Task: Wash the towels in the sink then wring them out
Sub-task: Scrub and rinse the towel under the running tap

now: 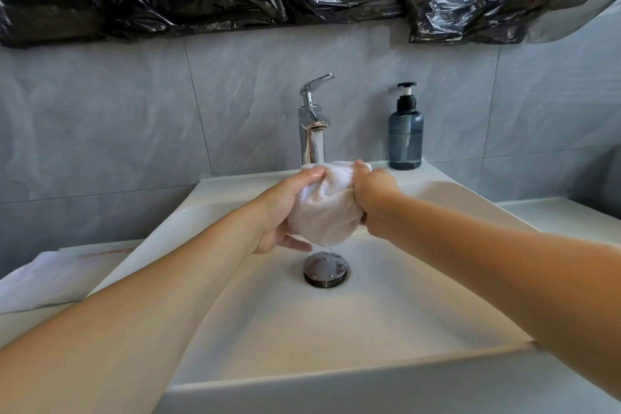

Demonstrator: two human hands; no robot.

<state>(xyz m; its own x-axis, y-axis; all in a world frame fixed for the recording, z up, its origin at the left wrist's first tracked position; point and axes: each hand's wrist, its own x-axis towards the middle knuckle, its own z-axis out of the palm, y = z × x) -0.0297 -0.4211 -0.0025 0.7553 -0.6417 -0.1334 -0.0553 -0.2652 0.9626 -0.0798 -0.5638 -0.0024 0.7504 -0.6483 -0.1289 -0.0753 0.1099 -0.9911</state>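
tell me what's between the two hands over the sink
A bunched white towel, gripped by the left hand and right hand, in the head view.

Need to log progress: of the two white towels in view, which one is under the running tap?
The bunched white towel, held by the left hand and right hand over the drain. The folded towel lies left of the sink.

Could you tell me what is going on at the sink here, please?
A person is washing a white towel over the sink. The left hand and right hand each grip the bunched towel under the running tap, and water drips toward the drain plug. More white cloth lies on the counter to the left; a soap dispenser stands by the tap.
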